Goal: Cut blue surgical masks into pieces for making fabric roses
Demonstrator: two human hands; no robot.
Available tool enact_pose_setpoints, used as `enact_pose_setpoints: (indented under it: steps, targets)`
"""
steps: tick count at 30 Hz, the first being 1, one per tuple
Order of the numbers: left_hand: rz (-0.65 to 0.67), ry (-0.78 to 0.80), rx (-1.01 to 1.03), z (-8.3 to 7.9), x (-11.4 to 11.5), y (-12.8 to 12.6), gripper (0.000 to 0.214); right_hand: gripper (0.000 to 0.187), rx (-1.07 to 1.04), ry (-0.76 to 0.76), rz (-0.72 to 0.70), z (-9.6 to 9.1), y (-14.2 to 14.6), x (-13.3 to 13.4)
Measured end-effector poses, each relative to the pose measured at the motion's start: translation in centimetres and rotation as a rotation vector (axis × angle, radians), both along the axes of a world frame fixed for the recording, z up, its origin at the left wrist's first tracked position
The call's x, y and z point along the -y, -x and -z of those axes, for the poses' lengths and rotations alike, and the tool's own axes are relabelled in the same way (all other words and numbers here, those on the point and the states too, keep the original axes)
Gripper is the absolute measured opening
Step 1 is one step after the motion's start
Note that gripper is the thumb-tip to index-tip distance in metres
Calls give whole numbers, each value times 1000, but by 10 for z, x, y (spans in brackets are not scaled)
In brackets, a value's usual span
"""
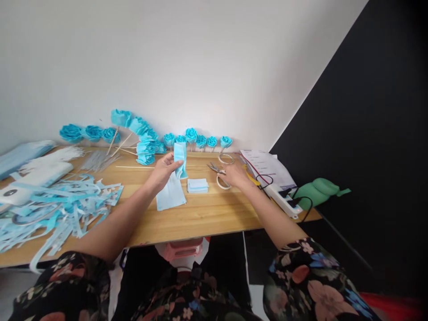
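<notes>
My left hand (pixel 163 171) is closed on a folded light-blue paper piece (pixel 180 158), held upright just above the wooden table (pixel 200 214). A flat blue paper sheet (pixel 170 196) lies under that hand. Next to it sits a small stack of blue paper squares (pixel 197 185). My right hand (pixel 234 174) rests over a pair of scissors (pixel 216 169) with white handles, fingers curled down onto them. Whether the fingers grip the scissors is unclear.
Blue paper roses (pixel 197 139) line the wall, some on sticks (pixel 129 121). A heap of blue strips (pixel 56 200) covers the left side. A white power strip (pixel 284 200), printed papers (pixel 264 164) and a green object (pixel 319 189) lie to the right.
</notes>
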State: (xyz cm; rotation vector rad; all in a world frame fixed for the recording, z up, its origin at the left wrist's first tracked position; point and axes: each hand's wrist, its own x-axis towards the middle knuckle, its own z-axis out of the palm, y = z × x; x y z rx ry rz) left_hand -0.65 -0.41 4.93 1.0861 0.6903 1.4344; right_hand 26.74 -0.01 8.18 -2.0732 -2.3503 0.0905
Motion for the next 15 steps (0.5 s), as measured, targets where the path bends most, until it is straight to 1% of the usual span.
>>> enact_pose_setpoints:
  steps: [1, 2, 3, 4, 5, 6, 7, 9, 11, 13, 15]
  targets:
    - [11, -4, -11, 0, 1, -1, 41, 46, -38, -30, -24, -5, 7, 0]
    - [23, -6, -23, 0, 3, -2, 42, 51, -172, -69, -93, -11, 17, -1]
    - [35, -9, -37, 0, 4, -3, 43, 57, -380, -58, -184, -16, 28, -1]
    - [47, -12, -53, 0, 6, -4, 43, 61, -598, 1, -278, -20, 40, -2]
    - [56, -17, -69, 0, 7, -6, 42, 62, -785, 92, -365, -23, 52, -4]
    - [60, -24, -84, 0, 8, -7, 41, 59, -932, 140, -425, -24, 64, -6]
    - [58, -31, -96, 0, 9, -8, 40, 54, -1021, 172, -464, -24, 75, -8]
    - [47, -36, -106, 1, 11, -11, 40, 42, -1124, 157, -464, -22, 93, -14]
    - [37, -18, -110, 3, 11, -13, 41, 31, -1190, 95, -422, -19, 103, -20]
    - [34, 8, -120, 6, 10, -14, 42, 25, -1242, 13, -359, -17, 107, -28]
    - [26, 13, -153, 8, 10, -13, 40, 25, -1301, -68, -302, -18, 105, -34]
